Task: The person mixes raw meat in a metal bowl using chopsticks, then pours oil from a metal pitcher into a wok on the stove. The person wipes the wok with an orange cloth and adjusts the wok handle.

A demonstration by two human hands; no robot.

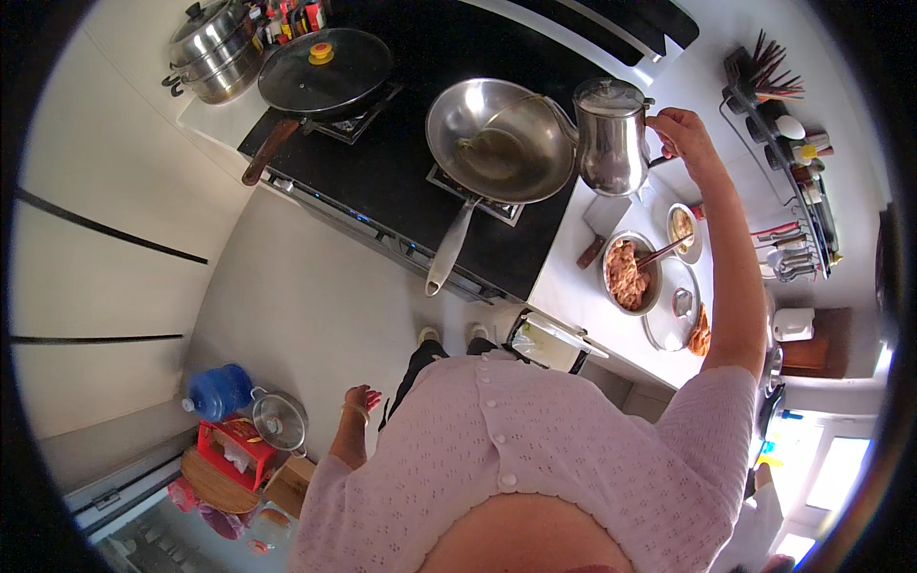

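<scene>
My right hand (684, 136) grips the handle of a steel oil pot (612, 147), raised at the right side of a steel wok (444, 129). From its spout a thin stream of oil falls into the wok, where oil (494, 154) lies in the bottom. The wok sits on the right burner, its handle towards me. My left hand (362, 398) hangs beside my body, fingers partly spread, holding nothing. A steel bowl of raw meat pieces (627, 276) with chopsticks (666, 251) in it stands on the counter, close to a cleaver (605, 218) and a small dish (684, 233).
A lidded frying pan (326, 71) occupies the left burner, near a steel steamer (215, 54). A glass lid (673, 308) lies beside the meat bowl. The wall rack (795, 172) holds utensils at right. An open bin (548, 340) stands below the counter. Another person's arm (763, 501) shows at lower right.
</scene>
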